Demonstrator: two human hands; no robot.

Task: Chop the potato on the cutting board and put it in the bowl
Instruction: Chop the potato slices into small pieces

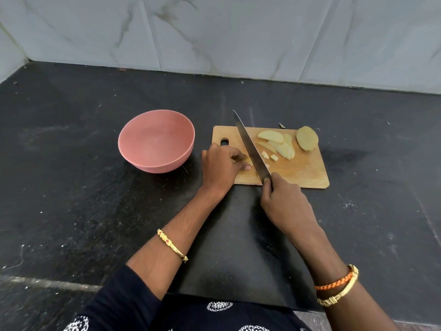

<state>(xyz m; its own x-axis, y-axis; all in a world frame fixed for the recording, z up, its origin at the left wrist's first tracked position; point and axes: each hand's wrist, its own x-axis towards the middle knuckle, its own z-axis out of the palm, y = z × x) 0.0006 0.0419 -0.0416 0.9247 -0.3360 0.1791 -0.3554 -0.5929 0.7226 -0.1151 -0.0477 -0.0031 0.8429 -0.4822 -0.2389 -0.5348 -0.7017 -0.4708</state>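
Your wooden cutting board lies on the dark table and serves as the reference for all positions below. Your right hand sits at the board's near edge, fingers wrapped around the handle of a long knife; the blade runs diagonally across the board's left portion, tip pointing away from you and raised past the far edge. Your left hand rests on the board's left end, just below the handle hole, fingers curled down on a potato piece at the blade's left side; most of that piece is hidden beneath your fingers. Two small cut chunks lie just right of the blade, near the board's middle. Several potato wedges are gathered toward the far right of the board, and a larger uncut potato half sits at the far right corner, cut face down as far as can be judged. A pink bowl stands on the table just left of the board, apart from it. Its visible interior holds no potato.
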